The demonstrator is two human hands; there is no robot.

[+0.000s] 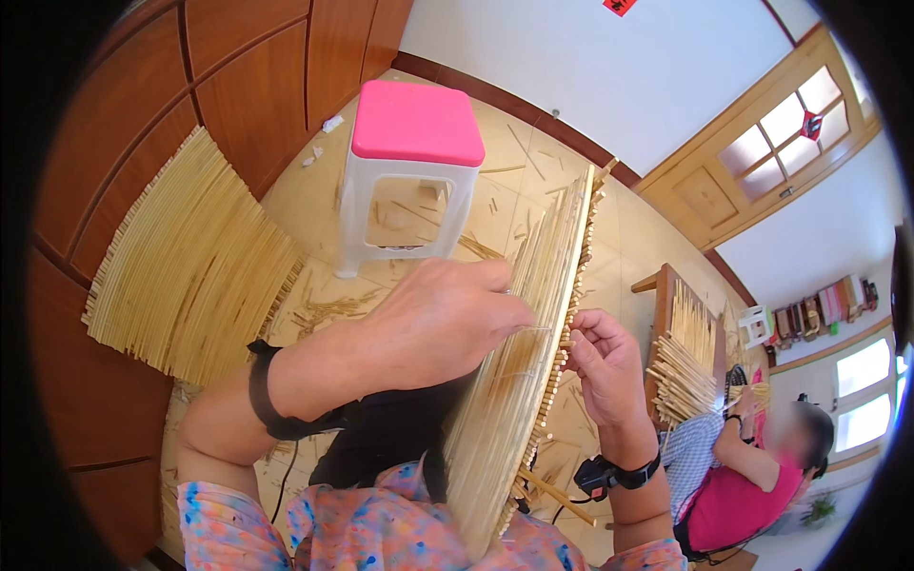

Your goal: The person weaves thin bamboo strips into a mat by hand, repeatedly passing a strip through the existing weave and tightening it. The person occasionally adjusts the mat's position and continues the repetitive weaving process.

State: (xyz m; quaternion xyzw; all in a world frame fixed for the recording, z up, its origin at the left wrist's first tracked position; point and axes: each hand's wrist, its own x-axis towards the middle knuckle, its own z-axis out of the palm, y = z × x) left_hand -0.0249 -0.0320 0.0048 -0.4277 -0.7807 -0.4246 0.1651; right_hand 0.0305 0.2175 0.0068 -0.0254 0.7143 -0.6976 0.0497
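A mat of straw-coloured stalks point(495, 400) stands on edge in front of my body, tilted, with its cut stalk ends along the right side. My left hand point(438, 319) is closed in a pinch over the mat's left face. A thin pale thread point(541, 328) runs from its fingertips across the stalks. On the other side, my right hand point(609, 366) has its thumb and fingers pinched at a stalk end on the mat's edge; its fingertips are partly hidden there. Both wrists wear black straps.
A pink-topped white stool point(416, 124) stands ahead. Another stalk mat point(195, 262) leans on wooden cabinets point(252, 90) at left. Stalk scraps litter the tiled floor point(514, 171). At right, a person in pink point(747, 485) sits by a wooden bench point(668, 295) bearing loose stalks point(687, 366).
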